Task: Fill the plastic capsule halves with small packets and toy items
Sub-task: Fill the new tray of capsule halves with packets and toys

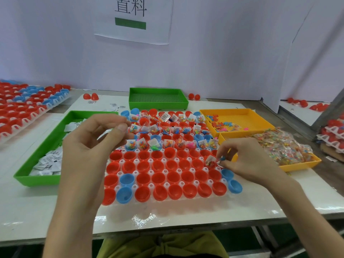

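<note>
A white holder tray (167, 204) in the middle of the table carries rows of red capsule halves (158, 165) and a few blue ones (127, 180). The back rows (162, 131) hold clear packets of coloured bits, white packets and small toys. My right hand (247, 161) pinches a small blue toy piece (222, 158) over a red half at the tray's right side, which has a clear packet (210, 162) in it. My left hand (93, 142) is raised above the tray's left edge with fingers curled toward the thumb. Whether it holds anything is not clear.
A green tray (37, 178) with white packets (48, 161) lies at left. At right, one yellow tray (236, 111) holds toy pieces and another holds clear packets (283, 148). An empty green tray (158, 98) sits at the back. More capsule holders (18, 110) stand far left.
</note>
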The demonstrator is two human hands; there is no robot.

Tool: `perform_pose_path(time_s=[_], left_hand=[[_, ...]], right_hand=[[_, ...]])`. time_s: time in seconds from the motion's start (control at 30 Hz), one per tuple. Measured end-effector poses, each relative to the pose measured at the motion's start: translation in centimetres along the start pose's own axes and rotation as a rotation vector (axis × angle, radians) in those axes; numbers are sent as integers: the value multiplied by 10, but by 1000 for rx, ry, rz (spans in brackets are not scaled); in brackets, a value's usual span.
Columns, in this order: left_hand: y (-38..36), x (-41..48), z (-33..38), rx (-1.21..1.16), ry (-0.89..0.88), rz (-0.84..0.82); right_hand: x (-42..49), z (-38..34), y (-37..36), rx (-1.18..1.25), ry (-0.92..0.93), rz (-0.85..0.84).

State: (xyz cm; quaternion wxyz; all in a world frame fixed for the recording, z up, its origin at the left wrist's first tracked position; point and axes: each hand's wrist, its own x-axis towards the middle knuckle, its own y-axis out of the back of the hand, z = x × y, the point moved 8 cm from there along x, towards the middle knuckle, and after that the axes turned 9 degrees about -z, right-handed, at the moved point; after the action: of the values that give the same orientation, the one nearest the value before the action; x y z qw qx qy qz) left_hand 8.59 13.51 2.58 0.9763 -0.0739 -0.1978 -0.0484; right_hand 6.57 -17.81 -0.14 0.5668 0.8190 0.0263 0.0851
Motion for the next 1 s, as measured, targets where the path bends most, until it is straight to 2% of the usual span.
perform_pose_path(time_s=[0.3, 0.63, 0.7, 0.83, 0.9, 1.0], left_hand=[[0, 1, -1, 16, -26, -13], [7, 3, -3, 57, -45, 9], [21, 6, -8, 157, -42, 28], [76, 13, -30, 605, 85, 107], [96, 12, -43, 680, 193, 101], [98, 8, -52, 693, 228, 73]], right_hand=[[0, 2, 2, 10, 40, -99], [-8, 7, 5, 68, 75, -62], [-10, 8, 10, 88, 78, -39], [-14, 15, 22, 106, 63, 36], [-16, 14, 24, 129, 70, 44], [-14, 8, 13, 119, 89, -17]])
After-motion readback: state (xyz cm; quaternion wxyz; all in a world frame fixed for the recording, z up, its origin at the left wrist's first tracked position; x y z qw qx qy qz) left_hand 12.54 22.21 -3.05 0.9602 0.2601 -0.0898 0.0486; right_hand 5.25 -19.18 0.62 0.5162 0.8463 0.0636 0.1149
